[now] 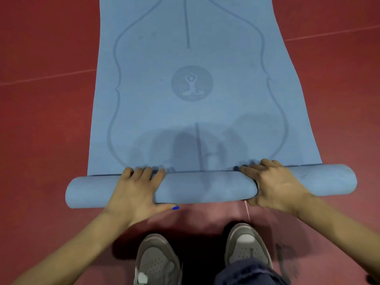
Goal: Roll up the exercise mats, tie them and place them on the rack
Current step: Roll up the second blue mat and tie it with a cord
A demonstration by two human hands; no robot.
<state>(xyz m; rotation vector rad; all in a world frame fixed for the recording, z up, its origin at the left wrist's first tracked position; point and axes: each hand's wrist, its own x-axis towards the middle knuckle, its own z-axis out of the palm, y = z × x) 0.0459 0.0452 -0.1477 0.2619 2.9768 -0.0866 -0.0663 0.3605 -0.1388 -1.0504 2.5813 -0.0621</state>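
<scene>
My left hand [134, 191] wraps over rolled end of blue mat [205, 188], thumb tucked under near side, keeping coil tight. My right hand [275, 186] clamps roll same way, so both ends turn evenly. Roll lies across red floor [41, 124] before my shoes [156, 262]; most of mat flat ahead.
</scene>
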